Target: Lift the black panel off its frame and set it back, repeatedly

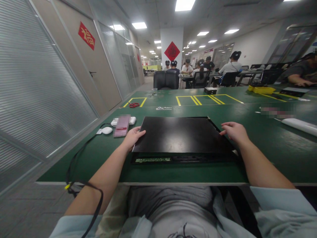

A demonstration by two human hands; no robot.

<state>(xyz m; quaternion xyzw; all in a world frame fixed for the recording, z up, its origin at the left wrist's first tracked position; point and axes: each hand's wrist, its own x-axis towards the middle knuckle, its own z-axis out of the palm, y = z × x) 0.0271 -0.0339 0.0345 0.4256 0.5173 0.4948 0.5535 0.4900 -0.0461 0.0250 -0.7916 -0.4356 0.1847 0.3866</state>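
A flat black screen panel (pixel 175 134) lies tilted in front of me, its near edge raised above a thin black frame (pixel 198 159). A strip of green circuit board (pixel 152 160) shows along the near side of that frame. At the panel's left edge is my left hand (pixel 132 137), closed on it with the thumb on top and the fingers partly hidden. My right hand (pixel 234 132) has its fingers curled in at the right edge, thumb and fingertips on the rim. How firmly it grips there is hard to see.
To the left lie a phone (pixel 122 126), a white rounded gadget (pixel 107 130) and a black cable (pixel 81 150). Red scissors (pixel 134 105) lie farther back. On the right are a white bar (pixel 299 126) and a yellow tray (pixel 262 90). Several people sit at tables beyond.
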